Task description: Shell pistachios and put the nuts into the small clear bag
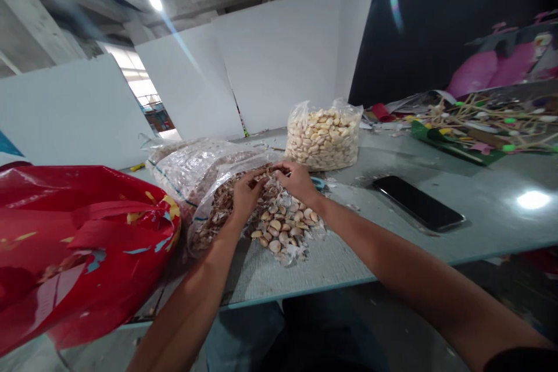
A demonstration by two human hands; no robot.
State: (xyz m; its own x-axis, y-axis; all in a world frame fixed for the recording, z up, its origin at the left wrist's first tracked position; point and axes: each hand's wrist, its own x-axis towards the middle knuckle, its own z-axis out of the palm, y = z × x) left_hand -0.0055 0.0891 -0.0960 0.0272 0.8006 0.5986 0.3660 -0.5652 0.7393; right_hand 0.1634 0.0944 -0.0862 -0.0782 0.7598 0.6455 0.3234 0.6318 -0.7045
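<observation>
My left hand (246,192) is at the mouth of a clear plastic bag (196,163) full of brown garlic skins (222,200), its fingers bent inward and pressed together. Close on its right, my right hand (299,181) has its fingers curled toward the left hand's fingertips. Whatever lies between the fingers is too small to make out. Below both hands, a pile of unpeeled garlic cloves (285,228) lies among loose white skins on the table. A blue handle (318,183) shows partly behind my right hand; the rest of that tool is hidden.
A clear bag of peeled garlic cloves (323,138) stands behind my right hand. Rightward lies a black phone (418,202). A big red plastic bag (87,244) bulges at the left. Sticks and coloured scraps (475,122) cover the table's far right. The table's front edge (305,292) runs below my forearms.
</observation>
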